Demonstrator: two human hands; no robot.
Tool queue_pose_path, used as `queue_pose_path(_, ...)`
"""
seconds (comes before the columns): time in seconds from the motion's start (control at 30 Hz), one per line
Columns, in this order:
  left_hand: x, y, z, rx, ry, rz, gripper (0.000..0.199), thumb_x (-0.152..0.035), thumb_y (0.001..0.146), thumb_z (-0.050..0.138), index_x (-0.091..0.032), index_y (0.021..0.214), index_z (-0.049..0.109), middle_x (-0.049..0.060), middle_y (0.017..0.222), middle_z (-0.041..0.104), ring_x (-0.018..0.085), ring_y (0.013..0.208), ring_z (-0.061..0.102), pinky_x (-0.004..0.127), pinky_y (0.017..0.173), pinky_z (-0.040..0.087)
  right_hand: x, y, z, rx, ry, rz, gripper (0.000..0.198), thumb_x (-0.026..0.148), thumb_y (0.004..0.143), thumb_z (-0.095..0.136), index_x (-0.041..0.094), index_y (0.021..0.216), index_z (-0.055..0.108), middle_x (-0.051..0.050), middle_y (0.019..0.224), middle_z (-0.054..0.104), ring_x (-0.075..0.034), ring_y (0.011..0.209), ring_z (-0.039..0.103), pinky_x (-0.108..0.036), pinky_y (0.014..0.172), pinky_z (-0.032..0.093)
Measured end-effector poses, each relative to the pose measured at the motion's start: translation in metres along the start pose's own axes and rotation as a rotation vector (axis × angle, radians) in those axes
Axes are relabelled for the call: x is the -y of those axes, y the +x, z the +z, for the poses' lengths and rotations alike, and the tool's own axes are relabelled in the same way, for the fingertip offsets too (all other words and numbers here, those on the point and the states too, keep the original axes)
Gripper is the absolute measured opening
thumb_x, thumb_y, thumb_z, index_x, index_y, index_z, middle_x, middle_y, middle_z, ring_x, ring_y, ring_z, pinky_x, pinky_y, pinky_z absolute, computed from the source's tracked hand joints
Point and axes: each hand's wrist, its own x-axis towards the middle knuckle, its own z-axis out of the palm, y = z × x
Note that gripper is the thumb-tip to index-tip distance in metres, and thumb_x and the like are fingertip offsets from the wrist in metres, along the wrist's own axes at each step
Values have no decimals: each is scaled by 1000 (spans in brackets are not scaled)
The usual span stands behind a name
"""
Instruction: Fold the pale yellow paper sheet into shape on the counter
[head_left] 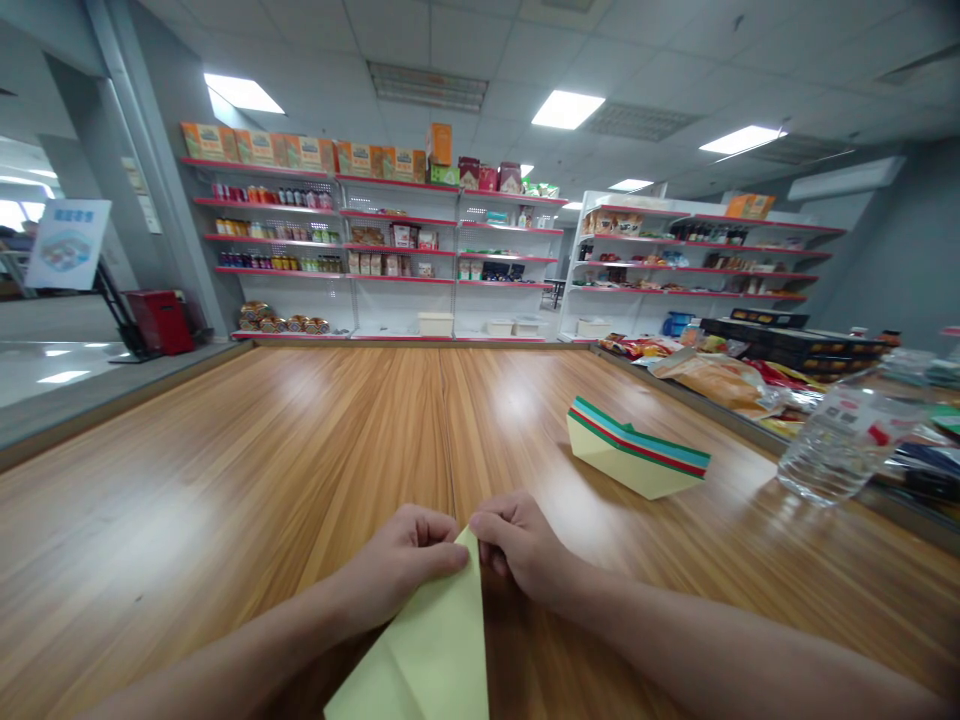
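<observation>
On wooden tabletop, both hands seemingly pinch folded yellow paper.

Both forearms are bare as far as they show, no sleeves, cuffs or gloves anywhere in frame. Left hand and right hand: no rings, watch, bands or bracelets visible on fingers or wrists, nails short and unpainted where they show. Arms run off the bottom edge, so nothing above the forearms is visible and clothing can't be told; wide lens stretches the right forearm near the corner.
</observation>
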Motion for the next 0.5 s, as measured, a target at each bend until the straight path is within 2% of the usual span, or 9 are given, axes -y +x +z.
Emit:
queue_pose_path(0.13, 6, 2, 1, -40, -27, -1, 27, -35, 69, 61, -13, 55, 52, -5, 46, 39, 6, 40, 32, 20, 40, 19, 0, -1, 0, -26, -97, -86, 30, 21, 72, 46, 15, 42, 46, 4, 38, 41, -6, 38, 35, -19, 39, 25)
queue_pose_path(0.3, 8, -1, 2, -103, -77, 69, 28, -35, 71, 61, -13, 55, 53, -5, 47, 39, 6, 41, 33, 20, 40, 20, -4, -1, -1, 149, 106, -13, 31, 31, 76, 49, 16, 49, 45, 5, 42, 40, -6, 37, 35, -18, 36, 24)
queue_pose_path(0.5, 3, -4, 6, -1, 6, 94, 36, -38, 80, 50, -10, 62, 62, -2, 49, 43, 7, 43, 32, 21, 42, 21, -2, -4, -5, 364, 71, -38, 30, 30, 77, 50, 14, 51, 47, 5, 42, 42, -5, 36, 34, -18, 35, 21)
